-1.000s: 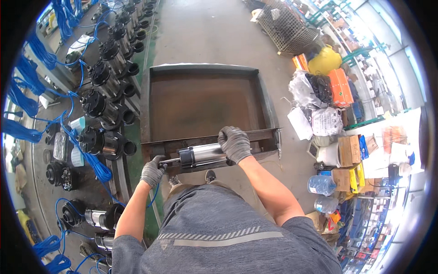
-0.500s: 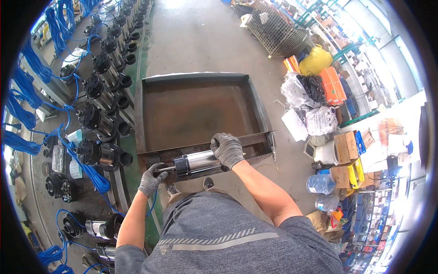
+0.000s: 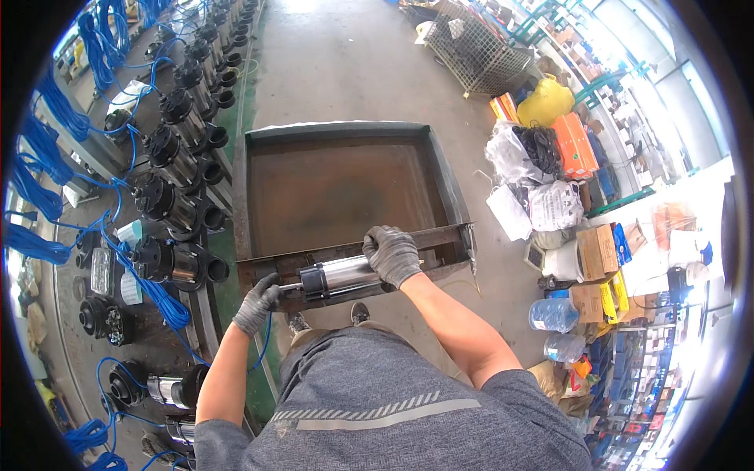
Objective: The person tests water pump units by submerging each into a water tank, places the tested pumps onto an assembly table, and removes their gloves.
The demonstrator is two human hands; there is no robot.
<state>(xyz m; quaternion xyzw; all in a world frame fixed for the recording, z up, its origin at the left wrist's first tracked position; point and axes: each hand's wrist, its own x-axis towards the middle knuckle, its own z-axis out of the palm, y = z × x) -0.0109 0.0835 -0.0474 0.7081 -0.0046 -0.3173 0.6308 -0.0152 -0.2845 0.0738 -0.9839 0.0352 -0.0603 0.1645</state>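
A pump motor (image 3: 345, 275) with a shiny metal barrel and a black end collar lies crosswise on the near ledge of a metal tank (image 3: 452, 184). My right hand (image 3: 393, 255), in a grey glove, is closed over the barrel's right end from above. From the left end sticks out a thin metal shaft (image 3: 290, 287). My left hand (image 3: 258, 304), gloved too, has its fingers closed around the tip of that shaft. The fingertips beneath the barrel are hidden. Brownish liquid (image 3: 338, 188) appears to fill the tank beyond the motor.
Rows of steel-and-black pumps (image 3: 169, 263) with coiled blue cables (image 3: 161, 302) stand along the left. On the right lie a wire basket (image 3: 475, 51), plastic bags (image 3: 554, 206), orange boxes (image 3: 575, 147), cardboard boxes (image 3: 597, 251) and clear plastic jugs (image 3: 552, 315). Shelving runs behind them.
My left hand has shifted slightly and turned at the shaft's tip, its fingers now curled more upward. My right hand keeps its place on the barrel.
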